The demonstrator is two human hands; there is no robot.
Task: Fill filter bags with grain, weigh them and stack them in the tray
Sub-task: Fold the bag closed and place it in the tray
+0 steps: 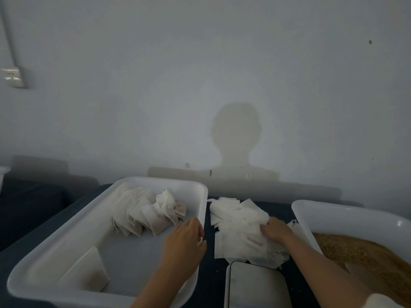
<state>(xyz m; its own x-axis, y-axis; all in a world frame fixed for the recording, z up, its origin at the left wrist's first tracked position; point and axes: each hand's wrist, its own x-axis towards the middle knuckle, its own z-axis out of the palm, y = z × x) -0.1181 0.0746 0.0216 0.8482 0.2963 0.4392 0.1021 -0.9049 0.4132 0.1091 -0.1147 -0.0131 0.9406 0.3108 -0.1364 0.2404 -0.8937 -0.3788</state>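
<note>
Papery white empty filter bags [239,227] lie heaped on the dark table between tray [201,210] and scale [255,283]: light, limp, clingy. Right hand [277,230] pinches one's edge, the likeliest way to peel off a single bag; left hand [184,238] hovers, fingers loosely curled, empty.

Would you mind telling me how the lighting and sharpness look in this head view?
Head view: dim and hazy, soft throughout; light from behind casts the person's shadow on the wall; wide-angle bending at the tray edges; small glint on the grain tub rim.
</note>
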